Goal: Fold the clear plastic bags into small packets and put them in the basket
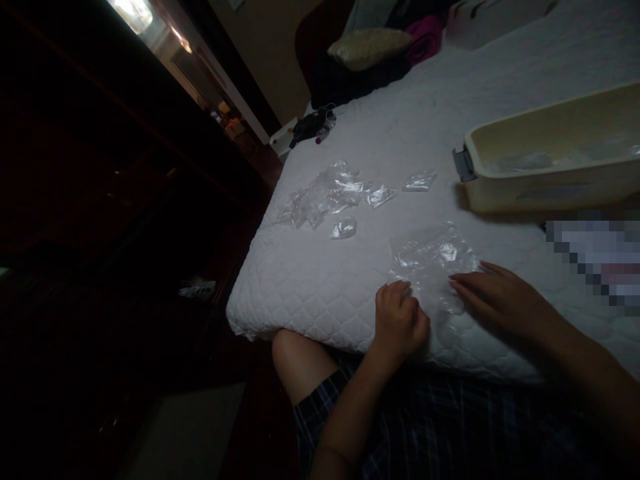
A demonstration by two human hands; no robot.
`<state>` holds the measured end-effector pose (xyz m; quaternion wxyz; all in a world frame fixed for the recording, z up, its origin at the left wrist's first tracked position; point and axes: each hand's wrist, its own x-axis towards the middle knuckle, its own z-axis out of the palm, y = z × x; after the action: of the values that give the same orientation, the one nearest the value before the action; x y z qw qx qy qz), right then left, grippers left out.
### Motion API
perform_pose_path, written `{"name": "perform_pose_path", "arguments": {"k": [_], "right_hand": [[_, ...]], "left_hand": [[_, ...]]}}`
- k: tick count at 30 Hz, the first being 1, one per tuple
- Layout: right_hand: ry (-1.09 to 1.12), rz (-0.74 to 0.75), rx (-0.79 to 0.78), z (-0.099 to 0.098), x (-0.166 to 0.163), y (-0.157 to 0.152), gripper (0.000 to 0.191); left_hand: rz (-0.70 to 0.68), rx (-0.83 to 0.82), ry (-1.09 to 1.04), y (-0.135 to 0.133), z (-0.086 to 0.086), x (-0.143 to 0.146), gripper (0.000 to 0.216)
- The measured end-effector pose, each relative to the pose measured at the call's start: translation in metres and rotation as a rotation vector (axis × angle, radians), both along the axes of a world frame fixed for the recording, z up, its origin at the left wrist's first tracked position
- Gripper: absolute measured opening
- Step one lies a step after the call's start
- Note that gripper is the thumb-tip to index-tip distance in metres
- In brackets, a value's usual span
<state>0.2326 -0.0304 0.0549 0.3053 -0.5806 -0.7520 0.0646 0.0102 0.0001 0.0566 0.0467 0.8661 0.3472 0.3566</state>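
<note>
A large clear plastic bag (430, 250) lies spread on the white quilted mattress cover (305, 293) before me. My left hand (401, 319) is at the bag's near left edge, its fingers curled in on the plastic. At the bag's right side is my right hand (493, 293), with its fingers stretched out and the tips touching the film. Beyond the left hand lies a small folded clear packet (344, 229). Farther off are a loose pile of clear plastic bags (325, 193) and two more small packets, one (381, 196) beside the pile and another (420, 181) to its right.
A cream plastic bin (540, 190) with a grey latch stands at the right, some clear plastic inside. Behind are a pale cushion (370, 48), a rolled magenta cloth (424, 39) and a whitish container (493, 23). The bed's edge drops to dark floor at left.
</note>
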Motion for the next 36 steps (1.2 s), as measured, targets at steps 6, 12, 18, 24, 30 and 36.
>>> {"name": "perform_pose_path", "arguments": {"k": [6,12,18,24,30,36], "right_hand": [[-0.011,-0.013,-0.04,-0.013,0.002,0.002,0.028],[-0.042,-0.044,0.046,-0.019,0.001,0.003,0.032],[0.036,-0.028,0.085,0.006,-0.005,-0.002,0.028],[-0.023,0.109,-0.071,0.022,-0.016,-0.008,0.03],[-0.094,0.195,-0.104,0.02,-0.025,-0.011,0.022],[-0.192,0.186,-0.123,0.009,-0.023,-0.011,0.011]], "left_hand": [[-0.01,0.049,-0.065,-0.002,-0.002,0.001,0.024],[0.041,0.013,0.122,-0.005,-0.011,0.004,0.027],[0.086,-0.023,0.105,-0.004,-0.007,0.002,0.009],[0.111,-0.048,0.019,-0.004,-0.003,0.0,0.012],[0.058,0.007,0.05,-0.002,-0.002,-0.004,0.018],[-0.091,0.004,0.139,-0.001,-0.004,-0.004,0.016]]}}
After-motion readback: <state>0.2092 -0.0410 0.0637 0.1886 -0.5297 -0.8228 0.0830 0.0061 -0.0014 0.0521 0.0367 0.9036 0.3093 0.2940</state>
